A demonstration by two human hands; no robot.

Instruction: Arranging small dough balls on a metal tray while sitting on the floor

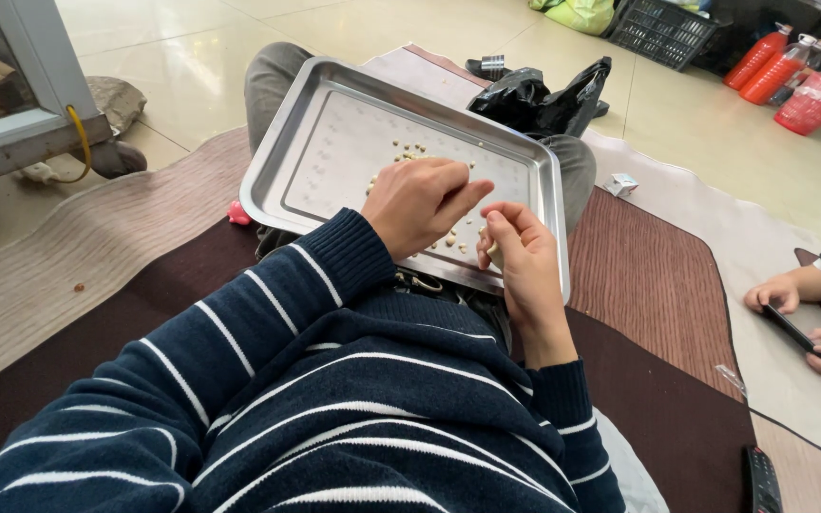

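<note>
Kernels (448,239), small, pale and light, likely slippery, are scattered mid-tray (277,180); one is pinched in the right hand (523,249) fingers, the left hand (420,201) curled loosely above.

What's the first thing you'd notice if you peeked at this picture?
A shiny metal tray resting on the person's lap, with small pale seeds scattered on it. Just above it the left hand and right hand pinch at the seeds. At the far right, another person's hands hold a dark phone.
</note>
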